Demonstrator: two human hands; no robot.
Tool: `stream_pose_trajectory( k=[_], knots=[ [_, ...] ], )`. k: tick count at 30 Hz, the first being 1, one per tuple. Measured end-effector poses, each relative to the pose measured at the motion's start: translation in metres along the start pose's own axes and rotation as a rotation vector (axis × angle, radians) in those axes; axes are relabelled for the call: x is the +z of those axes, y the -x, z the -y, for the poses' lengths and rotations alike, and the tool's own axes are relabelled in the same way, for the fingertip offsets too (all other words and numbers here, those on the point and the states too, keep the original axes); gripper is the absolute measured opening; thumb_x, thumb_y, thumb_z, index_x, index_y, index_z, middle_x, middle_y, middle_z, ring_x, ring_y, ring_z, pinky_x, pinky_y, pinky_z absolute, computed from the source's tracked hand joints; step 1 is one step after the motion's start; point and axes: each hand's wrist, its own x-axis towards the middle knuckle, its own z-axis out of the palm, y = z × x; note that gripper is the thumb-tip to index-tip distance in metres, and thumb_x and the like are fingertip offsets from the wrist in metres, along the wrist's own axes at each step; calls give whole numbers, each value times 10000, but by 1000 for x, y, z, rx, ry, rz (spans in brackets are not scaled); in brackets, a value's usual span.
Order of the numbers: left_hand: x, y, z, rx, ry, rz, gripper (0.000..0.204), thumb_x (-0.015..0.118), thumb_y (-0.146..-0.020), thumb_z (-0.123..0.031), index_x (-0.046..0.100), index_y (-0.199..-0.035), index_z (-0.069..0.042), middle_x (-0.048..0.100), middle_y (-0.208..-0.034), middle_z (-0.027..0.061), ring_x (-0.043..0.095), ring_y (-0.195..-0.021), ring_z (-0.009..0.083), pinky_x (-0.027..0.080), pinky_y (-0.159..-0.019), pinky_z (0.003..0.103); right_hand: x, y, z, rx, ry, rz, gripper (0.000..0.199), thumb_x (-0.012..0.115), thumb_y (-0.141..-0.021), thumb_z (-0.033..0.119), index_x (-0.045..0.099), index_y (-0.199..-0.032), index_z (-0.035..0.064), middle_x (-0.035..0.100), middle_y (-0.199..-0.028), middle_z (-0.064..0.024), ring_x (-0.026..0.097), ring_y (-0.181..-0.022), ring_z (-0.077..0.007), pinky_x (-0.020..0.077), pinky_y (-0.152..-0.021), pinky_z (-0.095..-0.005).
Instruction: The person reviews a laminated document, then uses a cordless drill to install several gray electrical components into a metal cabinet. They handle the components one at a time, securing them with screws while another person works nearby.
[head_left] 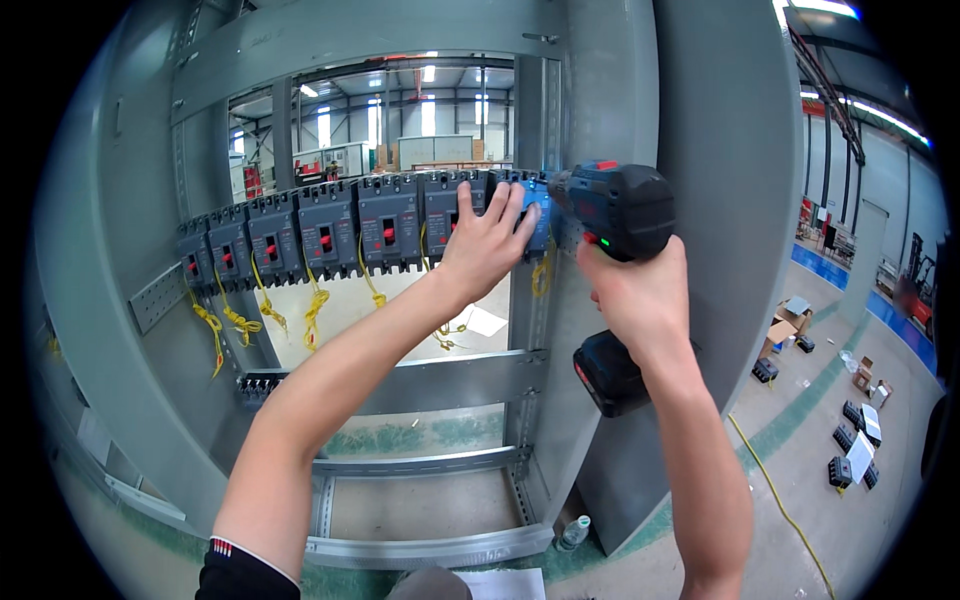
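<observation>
So, up at the row I've got my right hand point(640, 295) wrapped round the handle of the drill point(625, 205), fingers closed firmly on it, with the chunky battery point(608, 375) hanging below the fist. A green light glows near the trigger, and the nose points left at the upper right end of the row of breakers point(325, 235). Whether the tip is touching anything, I can't tell from this view.

Over to my left hand point(485, 245): fingers fanned apart, reaching over the right end of that row, fingertips by the blue front point(535, 203) of the last breaker. I can't tell whether they pinch it or just lie against it.

The breakers stand side by side across the grey cabinet point(620, 90), red toggles showing on several, yellow cords point(312, 315) dangling from their fronts. Below them runs a broad crossbar point(440, 385), and down by the cabinet's foot there's a clear bottle point(572, 533). Out right, across the floor, I see open cartons point(783, 330), more black units point(840, 470) and a yellow cable point(785, 490).
</observation>
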Motion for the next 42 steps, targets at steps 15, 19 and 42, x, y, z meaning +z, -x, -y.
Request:
stream_pose_trajectory(
  k=[15,19,42],
  knots=[
    [-2,-2,-2,-23,-26,78,598,690,-719,-102,536,-1294,-43,446,-1338,243,415,-1268,373,284,-1009,667,-13,-15,-11,-59,-150,57,109,676,-790,91,653,-851,3,577,-612,-13,528,-494,-94,436,-480,-267],
    [-5,-3,-2,-33,-22,84,661,740,-676,-126,523,-1297,-58,441,-1344,237,409,-1278,371,291,-1007,656,-13,-12,-8,-53,-127,38,183,669,-758,94,676,-894,-28,696,-736,-157,677,-704,-150,512,-686,-318],
    [-2,0,-1,-12,-50,59,730,774,-627,-114,519,-1309,-70,434,-1333,224,423,-1264,359,325,-981,628,-6,-10,6,-28,40,32,187,676,-771,126,689,-869,-33,685,-739,-213,700,-757,-360,534,-694,-377]
  ],
)
